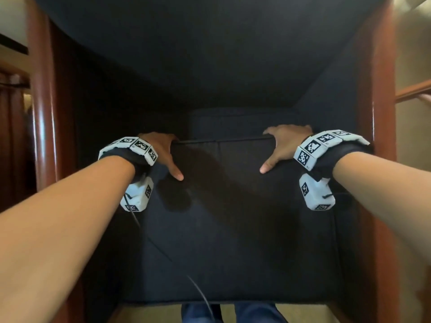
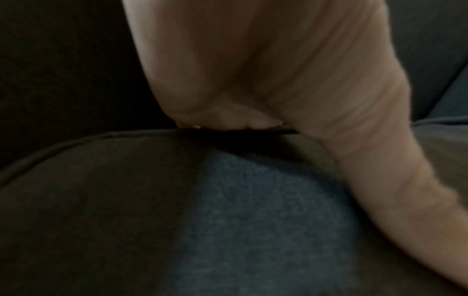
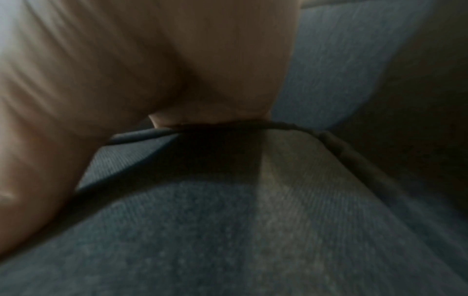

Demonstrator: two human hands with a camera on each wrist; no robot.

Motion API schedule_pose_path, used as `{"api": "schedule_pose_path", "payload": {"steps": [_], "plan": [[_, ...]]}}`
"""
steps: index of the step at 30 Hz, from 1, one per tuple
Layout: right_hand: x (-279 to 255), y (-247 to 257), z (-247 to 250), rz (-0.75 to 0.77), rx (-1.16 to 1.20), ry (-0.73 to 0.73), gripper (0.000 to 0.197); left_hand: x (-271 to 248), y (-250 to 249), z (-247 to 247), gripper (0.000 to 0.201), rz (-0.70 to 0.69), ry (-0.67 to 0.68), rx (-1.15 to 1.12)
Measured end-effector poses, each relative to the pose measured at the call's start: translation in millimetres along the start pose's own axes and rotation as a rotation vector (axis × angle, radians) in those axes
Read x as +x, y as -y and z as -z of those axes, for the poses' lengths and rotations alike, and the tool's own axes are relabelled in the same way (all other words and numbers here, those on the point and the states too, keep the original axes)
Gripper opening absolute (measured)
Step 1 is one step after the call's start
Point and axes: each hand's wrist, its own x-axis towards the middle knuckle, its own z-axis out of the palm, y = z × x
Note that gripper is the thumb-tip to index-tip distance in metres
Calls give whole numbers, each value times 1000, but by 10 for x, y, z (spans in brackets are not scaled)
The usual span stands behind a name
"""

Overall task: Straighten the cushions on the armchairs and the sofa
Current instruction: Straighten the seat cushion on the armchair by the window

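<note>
A dark blue seat cushion (image 1: 221,229) lies in a wooden-framed armchair, seen from above in the head view. My left hand (image 1: 171,157) grips the cushion's far edge at the left, fingers curled over the piped seam and thumb lying on top. My right hand (image 1: 277,151) grips the same edge at the right in the same way. The left wrist view shows the left hand's fingers (image 2: 228,118) hooked over the seam of the cushion (image 2: 253,220). In the right wrist view, the right hand's fingers (image 3: 202,116) wrap the edge of the cushion (image 3: 228,230). The fingertips are hidden behind the edge.
The dark backrest (image 1: 210,54) rises just beyond the hands. Glossy wooden arms stand at the left (image 1: 44,113) and the right (image 1: 382,113), close to both wrists. A thin black cable (image 1: 163,250) trails across the cushion. My legs in jeans (image 1: 254,313) stand at the chair's front.
</note>
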Motion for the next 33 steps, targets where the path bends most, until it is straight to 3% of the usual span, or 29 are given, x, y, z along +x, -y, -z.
{"api": "schedule_pose_path", "payload": {"steps": [9, 17, 23, 26, 29, 33], "plan": [[-535, 19, -134, -16, 15, -146, 117, -526, -90, -122, 125, -3, -231, 102], [-1452, 16, -375, 13, -7, -320, 109, -1412, -168, -541, 125, 7, -471, 168], [-2245, 129, -583, -2, -150, -321, 118, -2198, -266, -1042, 128, 22, -597, 158], [-2575, 194, -620, 25, -216, -323, 110, -2540, -277, -1298, 125, 3, -669, 136], [-2832, 234, -703, 68, -204, -340, 99, -2829, -299, -1458, 127, 1, -667, 198], [-3051, 205, -939, 141, -152, -334, 98, -2962, -293, -1333, 121, -29, -540, 299]]}}
